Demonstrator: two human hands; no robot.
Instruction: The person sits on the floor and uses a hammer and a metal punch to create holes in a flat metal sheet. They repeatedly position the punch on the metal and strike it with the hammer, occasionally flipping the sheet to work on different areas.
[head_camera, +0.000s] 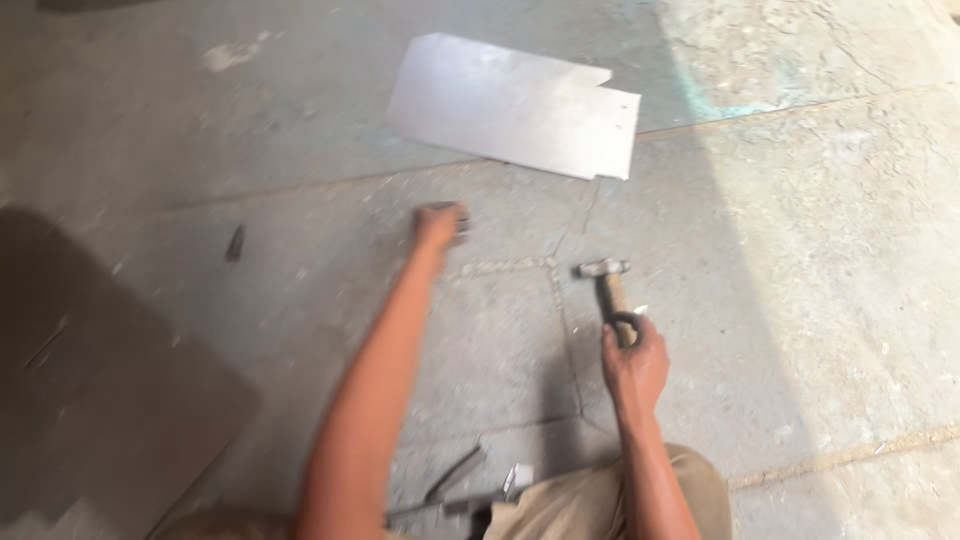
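Observation:
My right hand (634, 362) grips the wooden handle of a hammer (608, 285), whose metal head rests on the concrete floor. My left hand (440, 225) reaches forward along the floor and closes on a small dark object (460, 214) that is blurred and mostly hidden by the fingers. A cut sheet of grey metal (515, 105) lies flat on the floor beyond both hands, about a hand's length past the left hand.
A small dark piece (235, 243) lies on the floor to the left. A dark flat board (110, 400) covers the lower left. Metal tools (455, 475) lie near my knees at the bottom. Cracks and joints run across the concrete.

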